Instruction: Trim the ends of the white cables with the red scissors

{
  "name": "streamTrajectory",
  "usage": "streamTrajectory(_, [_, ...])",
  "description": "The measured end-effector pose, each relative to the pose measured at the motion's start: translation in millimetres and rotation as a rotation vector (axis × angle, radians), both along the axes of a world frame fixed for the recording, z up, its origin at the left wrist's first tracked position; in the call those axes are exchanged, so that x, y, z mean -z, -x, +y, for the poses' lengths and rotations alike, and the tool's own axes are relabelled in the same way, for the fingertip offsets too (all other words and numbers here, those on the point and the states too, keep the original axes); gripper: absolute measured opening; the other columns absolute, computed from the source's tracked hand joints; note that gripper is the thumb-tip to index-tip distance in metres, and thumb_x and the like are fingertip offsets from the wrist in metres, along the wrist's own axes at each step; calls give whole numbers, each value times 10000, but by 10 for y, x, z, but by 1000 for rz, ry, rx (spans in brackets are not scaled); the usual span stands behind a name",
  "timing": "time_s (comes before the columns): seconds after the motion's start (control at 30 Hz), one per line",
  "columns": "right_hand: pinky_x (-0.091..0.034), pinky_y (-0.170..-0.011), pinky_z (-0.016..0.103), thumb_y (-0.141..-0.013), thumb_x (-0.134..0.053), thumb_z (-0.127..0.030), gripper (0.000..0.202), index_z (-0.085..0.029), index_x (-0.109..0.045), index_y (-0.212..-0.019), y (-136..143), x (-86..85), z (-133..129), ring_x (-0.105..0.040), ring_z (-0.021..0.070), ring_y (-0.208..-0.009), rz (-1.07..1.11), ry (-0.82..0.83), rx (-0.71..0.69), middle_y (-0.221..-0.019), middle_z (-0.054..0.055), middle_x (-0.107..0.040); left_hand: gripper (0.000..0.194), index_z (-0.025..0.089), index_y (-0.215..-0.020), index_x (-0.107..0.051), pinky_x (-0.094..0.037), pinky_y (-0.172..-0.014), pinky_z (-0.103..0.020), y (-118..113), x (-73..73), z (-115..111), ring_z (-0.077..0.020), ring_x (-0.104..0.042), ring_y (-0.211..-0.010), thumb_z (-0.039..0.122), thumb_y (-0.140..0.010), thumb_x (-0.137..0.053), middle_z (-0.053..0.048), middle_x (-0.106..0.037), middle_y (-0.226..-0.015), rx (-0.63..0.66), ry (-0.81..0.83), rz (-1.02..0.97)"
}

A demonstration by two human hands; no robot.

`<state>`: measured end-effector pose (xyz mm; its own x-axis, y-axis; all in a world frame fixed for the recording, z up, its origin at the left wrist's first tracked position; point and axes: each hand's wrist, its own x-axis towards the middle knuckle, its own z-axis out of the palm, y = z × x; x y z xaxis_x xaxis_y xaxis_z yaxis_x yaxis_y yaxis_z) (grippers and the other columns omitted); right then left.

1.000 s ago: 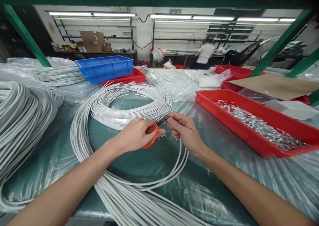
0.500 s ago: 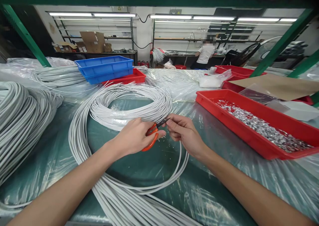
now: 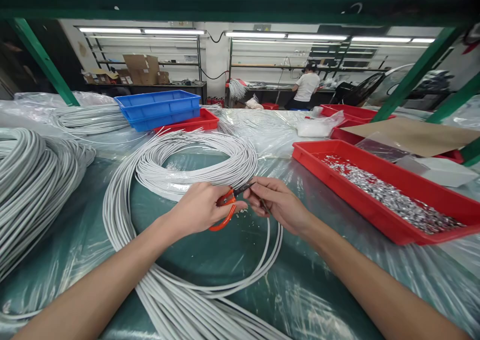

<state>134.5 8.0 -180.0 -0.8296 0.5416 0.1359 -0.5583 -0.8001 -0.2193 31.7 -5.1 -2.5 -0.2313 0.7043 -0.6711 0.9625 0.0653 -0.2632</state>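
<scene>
Right hand (image 3: 279,198) has shifted its fingers (image 3: 265,192), apparently pinching white cable (image 3: 280,236); left hand (image 3: 200,207) grips orange scissors (image 3: 231,198). Fingertips should stay clear of blades (image 3: 243,187).

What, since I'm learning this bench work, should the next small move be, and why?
Probably ease the right hand slightly back from the orange-handled scissors before any cut: the dark blades reach its fingers. The left hand grips the handles, and pale grey cables run up to the right hand.
</scene>
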Motion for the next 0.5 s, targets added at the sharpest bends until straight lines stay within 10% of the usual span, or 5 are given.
streamTrajectory(0.5, [-356,-469,232,-868,-629,-360,271,-143,-675,-712,35,-11,-22,-468,96,-507,-350,-251,388,-662,30,-623,524,168,-584,-349,-173,-488,-245,18,0,4,-87,-213,-534,566,-874,-528,51,-283,-529,-199,38,-73])
